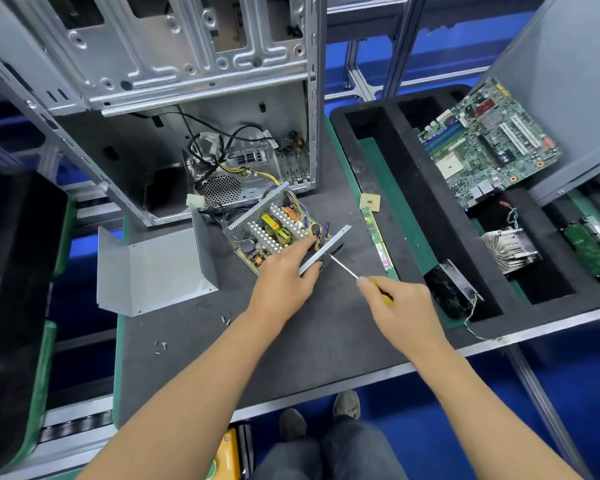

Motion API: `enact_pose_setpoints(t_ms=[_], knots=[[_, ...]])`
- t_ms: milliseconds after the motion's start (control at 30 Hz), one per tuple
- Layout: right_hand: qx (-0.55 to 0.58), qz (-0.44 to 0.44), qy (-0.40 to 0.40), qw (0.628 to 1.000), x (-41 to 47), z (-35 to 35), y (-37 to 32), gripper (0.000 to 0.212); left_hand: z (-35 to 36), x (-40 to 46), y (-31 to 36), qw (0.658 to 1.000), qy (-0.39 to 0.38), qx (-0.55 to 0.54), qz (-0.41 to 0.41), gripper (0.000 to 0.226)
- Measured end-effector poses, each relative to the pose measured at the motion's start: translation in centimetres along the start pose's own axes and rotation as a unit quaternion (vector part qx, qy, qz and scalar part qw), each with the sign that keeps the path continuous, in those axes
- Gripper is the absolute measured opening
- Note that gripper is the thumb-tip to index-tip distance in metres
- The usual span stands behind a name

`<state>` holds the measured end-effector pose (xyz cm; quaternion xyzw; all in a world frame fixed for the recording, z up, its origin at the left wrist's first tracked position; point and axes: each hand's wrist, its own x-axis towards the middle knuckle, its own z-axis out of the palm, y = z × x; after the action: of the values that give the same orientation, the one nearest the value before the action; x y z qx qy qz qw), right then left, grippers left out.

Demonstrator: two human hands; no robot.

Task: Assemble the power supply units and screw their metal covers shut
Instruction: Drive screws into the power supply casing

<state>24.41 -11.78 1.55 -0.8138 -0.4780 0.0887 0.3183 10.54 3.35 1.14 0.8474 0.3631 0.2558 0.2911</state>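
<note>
An open power supply unit (274,228) lies on the dark mat with its circuit board, coils and capacitors exposed. My left hand (284,275) grips its near metal side wall (329,247), fingers over the top edge. My right hand (400,306) holds a yellow-handled screwdriver (347,270), whose tip points at that side wall. The unit's bent metal cover (153,268) lies apart to the left. A few loose screws (226,320) and several more screws (160,347) lie on the mat near my left forearm.
An empty computer case (187,81) stands behind, cables trailing to the unit. A CPU chip (370,201) and a RAM stick (378,239) lie to the right. A black foam tray (413,209) holds a motherboard (489,143), heatsink (510,249) and fan (452,289).
</note>
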Motion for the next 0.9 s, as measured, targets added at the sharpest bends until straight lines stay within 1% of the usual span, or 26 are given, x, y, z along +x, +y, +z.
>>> enact_pose_setpoints(t_ms=[33, 67, 167, 200, 300, 367, 433, 500, 600, 733, 900], knots=[[0.043, 0.007, -0.009, 0.999, 0.2, -0.1, 0.4, 0.033, -0.1, 0.0, -0.1, 1.0, -0.003, -0.004, -0.002, 0.043], [0.058, 0.011, -0.008, 0.998, 0.2, -0.3, 0.7, 0.03, -0.1, 0.1, -0.1, 1.0, -0.004, -0.011, -0.003, 0.044], [0.079, 0.043, -0.016, 0.996, -0.2, -0.3, 1.7, 0.011, -0.1, 0.1, -0.1, 1.0, -0.003, -0.01, 0.002, 0.044], [0.088, 0.049, -0.024, 0.995, -0.4, -0.1, 2.0, 0.011, 0.0, 0.1, -0.1, 1.0, -0.001, -0.006, 0.005, 0.043], [0.152, 0.059, -0.041, 0.986, -1.2, 1.2, 2.5, 0.023, -0.2, 0.2, 0.1, 1.0, -0.009, 0.009, 0.021, 0.044], [0.182, 0.065, -0.032, 0.981, -1.7, 2.3, 2.5, 0.024, -0.3, 0.3, 0.2, 0.998, -0.021, 0.031, 0.057, 0.044], [0.197, 0.068, -0.014, 0.978, -2.0, 3.2, 2.5, 0.028, -0.4, 0.3, 0.2, 0.995, -0.023, 0.054, 0.083, 0.036], [0.211, 0.07, -0.006, 0.975, -2.1, 3.8, 2.1, 0.033, -0.3, 0.4, 0.2, 0.994, -0.023, 0.063, 0.084, 0.03], [0.234, 0.07, -0.006, 0.97, -2.0, 4.1, 1.6, 0.031, -0.3, 0.4, 0.1, 0.995, -0.029, 0.06, 0.077, 0.025], [0.234, 0.052, 0.0, 0.971, -1.7, 4.3, 1.4, 0.03, -0.2, 0.4, 0.0, 0.995, -0.031, 0.058, 0.079, 0.024], [0.237, 0.061, -0.003, 0.97, -1.5, 4.3, 1.4, 0.031, -0.1, 0.3, 0.0, 0.995, -0.027, 0.055, 0.081, 0.025]])
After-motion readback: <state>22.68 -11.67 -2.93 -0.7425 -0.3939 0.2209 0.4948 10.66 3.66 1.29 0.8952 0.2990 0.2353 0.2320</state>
